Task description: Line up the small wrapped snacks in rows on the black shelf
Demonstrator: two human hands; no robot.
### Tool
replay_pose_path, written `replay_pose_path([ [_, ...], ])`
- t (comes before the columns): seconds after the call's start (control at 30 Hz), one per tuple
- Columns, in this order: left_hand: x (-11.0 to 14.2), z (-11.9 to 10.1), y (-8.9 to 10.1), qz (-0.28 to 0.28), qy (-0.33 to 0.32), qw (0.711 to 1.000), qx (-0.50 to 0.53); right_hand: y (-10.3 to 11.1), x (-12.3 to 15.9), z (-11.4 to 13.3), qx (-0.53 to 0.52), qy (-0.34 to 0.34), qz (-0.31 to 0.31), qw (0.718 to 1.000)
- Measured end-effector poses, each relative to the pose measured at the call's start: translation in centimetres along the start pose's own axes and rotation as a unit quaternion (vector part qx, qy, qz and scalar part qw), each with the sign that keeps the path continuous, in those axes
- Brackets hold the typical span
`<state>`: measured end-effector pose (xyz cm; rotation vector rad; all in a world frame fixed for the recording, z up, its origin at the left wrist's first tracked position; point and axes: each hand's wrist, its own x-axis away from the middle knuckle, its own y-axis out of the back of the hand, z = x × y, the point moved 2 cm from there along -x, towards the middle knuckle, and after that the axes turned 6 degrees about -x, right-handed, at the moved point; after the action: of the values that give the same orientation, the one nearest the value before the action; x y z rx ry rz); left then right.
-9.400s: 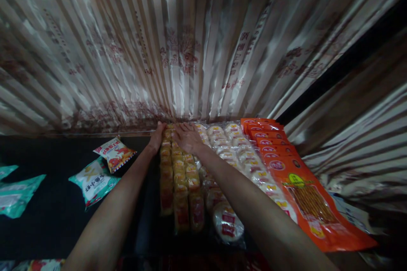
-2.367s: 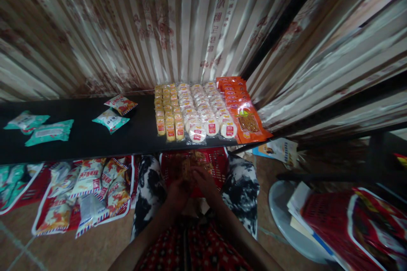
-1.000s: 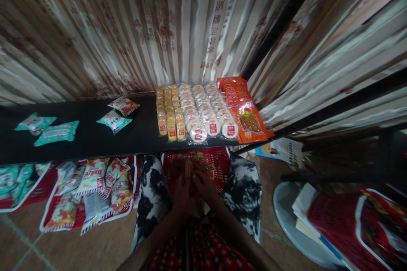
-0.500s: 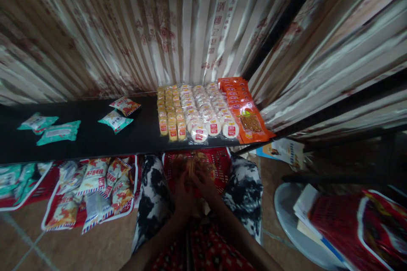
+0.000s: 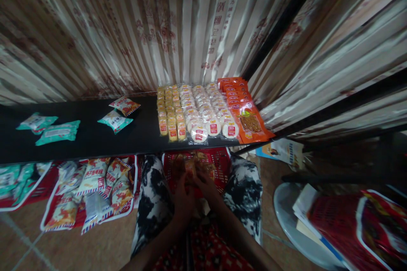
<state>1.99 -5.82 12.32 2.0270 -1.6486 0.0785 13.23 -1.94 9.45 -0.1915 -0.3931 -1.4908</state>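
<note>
Between my knees sits a red basket [image 5: 224,160] holding several brown snacks in clear wrappers. Over it, my left hand [image 5: 183,194] and my right hand [image 5: 206,185] are closed around the two sides of a small golden wrapped snack [image 5: 190,166]; its kind is too dim to tell. On the black shelf [image 5: 95,143] just beyond stand rows of slim yellow wrapped snacks [image 5: 172,130], rows of round white wrapped crackers [image 5: 213,127] and a stack of orange snack bags [image 5: 249,121].
Teal packets [image 5: 59,132] and a red-orange packet [image 5: 126,105] lie on the shelf's left. A basket of white-and-red snack bags [image 5: 95,182] stands at my left. At right are a pale stool [image 5: 286,216] and a red basket [image 5: 333,222]. A curtain [image 5: 190,29] hangs behind the shelf.
The small wrapped snack has turned in my fingers, showing a broader face. My hands have shifted slightly apart; the shelf goods are unchanged.
</note>
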Motion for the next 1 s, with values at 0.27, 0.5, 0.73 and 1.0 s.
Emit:
replay_pose_path([
  [0.27,-0.7,-0.1,1.4,-0.058,0.001,0.998,0.016,-0.6,0.3,1.5,0.019,0.071,-0.006,0.997],
  [0.5,-2.0,-1.3,3.5,-0.1,-0.007,0.995,-0.017,-2.0,0.2,5.1,0.0,0.086,0.006,0.996],
  [0.73,-3.4,-1.8,5.6,-0.129,-0.014,0.991,-0.032,-3.7,-0.4,6.6,0.05,0.105,0.004,0.993],
  [1.0,-5.4,-2.4,7.2,-0.151,-0.053,0.985,-0.068,-5.1,-1.4,8.6,0.101,0.174,-0.008,0.979],
])
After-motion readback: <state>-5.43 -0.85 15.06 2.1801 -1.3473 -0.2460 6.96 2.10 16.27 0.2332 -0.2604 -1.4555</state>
